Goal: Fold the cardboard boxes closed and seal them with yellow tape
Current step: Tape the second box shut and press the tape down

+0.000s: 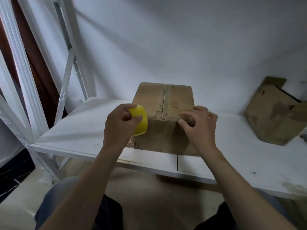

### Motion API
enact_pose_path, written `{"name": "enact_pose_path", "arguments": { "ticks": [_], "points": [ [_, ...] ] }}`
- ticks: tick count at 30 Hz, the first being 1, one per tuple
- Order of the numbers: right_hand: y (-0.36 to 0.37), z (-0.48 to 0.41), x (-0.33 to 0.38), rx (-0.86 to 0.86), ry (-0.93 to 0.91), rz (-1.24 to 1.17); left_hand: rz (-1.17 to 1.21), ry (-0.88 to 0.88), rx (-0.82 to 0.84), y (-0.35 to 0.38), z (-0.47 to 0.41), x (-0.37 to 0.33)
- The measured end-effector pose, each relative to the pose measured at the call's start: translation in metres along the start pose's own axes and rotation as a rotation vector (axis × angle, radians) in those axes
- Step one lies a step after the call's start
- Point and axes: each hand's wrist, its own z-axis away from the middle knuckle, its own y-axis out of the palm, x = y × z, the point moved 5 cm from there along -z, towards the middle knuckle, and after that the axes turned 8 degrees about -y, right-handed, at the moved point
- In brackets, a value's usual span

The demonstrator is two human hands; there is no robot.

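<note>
I'm looking down at the cardboard box [166,103], which is sitting on the white bench [74,130] straight ahead of me, flaps folded down flat. What matters now is the top seam [163,103]: it's running lengthwise away from me, from the near edge toward the wall, and it's landing right between my two hands. I'm seeing no yellow strip on it, so I'm judging the sealing as not yet begun. My left hand [119,123] is pinching the yellow tape roll [139,119], thumb on the outer face and fingers hooked through the core, and it's hovering at the box's near left corner, just left of the seam. My right hand [201,125] is holding nothing; its fingers are spread and bent, tips resting on the near top edge to the right of the seam, though it's a little blurred. I'm thinking the roll needs carrying rightward onto the seam line, then drawing along that axis, with the right hand pinning the flaps. A second cardboard box [274,117] is lying tilted, well apart on the right, its flaps not closed.
</note>
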Motion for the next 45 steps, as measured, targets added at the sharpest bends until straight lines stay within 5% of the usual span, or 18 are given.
{"name": "enact_pose_path", "arguments": {
  "ticks": [6,10,15,21,36,45],
  "points": [
    [-0.021,0.019,0.078,0.109,-0.138,-0.550,0.174,-0.061,0.201,0.026,0.029,-0.032],
    [-0.030,0.033,0.087,0.052,-0.148,-0.553,0.250,-0.102,0.283,0.041,0.043,-0.040],
    [-0.036,0.041,0.082,0.012,-0.140,-0.556,0.132,-0.022,0.151,0.045,0.051,-0.044],
    [-0.034,0.043,0.077,0.075,-0.158,-0.472,0.001,0.079,0.086,0.051,0.054,-0.040],
    [-0.032,0.042,0.061,0.312,-0.378,-0.219,-0.134,-0.075,0.351,0.057,0.034,-0.024],
    [-0.035,0.039,0.062,0.373,-0.419,-0.213,-0.162,-0.030,0.265,0.048,0.028,-0.013]
  ]
}}
